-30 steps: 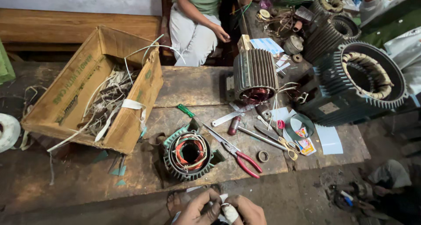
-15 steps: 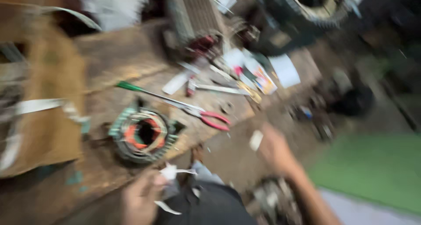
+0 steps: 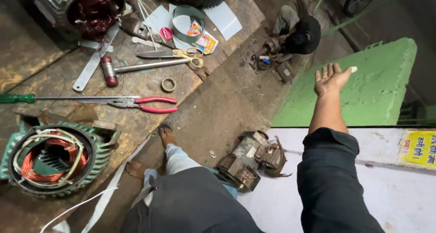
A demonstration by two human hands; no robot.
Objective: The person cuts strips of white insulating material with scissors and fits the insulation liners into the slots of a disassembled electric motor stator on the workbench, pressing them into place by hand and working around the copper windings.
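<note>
Head view: right hand (image 3: 331, 78) stretches out, fingers spread, over a green slab (image 3: 363, 92). Left hand is out of sight. Red-handled pliers (image 3: 145, 104) lie on the worktop (image 3: 136, 83) at left.

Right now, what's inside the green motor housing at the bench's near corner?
Inside the green motor housing sit copper windings ringed by pale sleeved wires. The dark core is empty; the housing's underside is hidden.

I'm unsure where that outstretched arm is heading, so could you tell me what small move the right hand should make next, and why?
Probably lower the right hand onto the green slab below it. The hand is open, palm up, holding nothing I can make out, and hangs over the slab, far from the stator with copper windings on the wooden bench.
</note>
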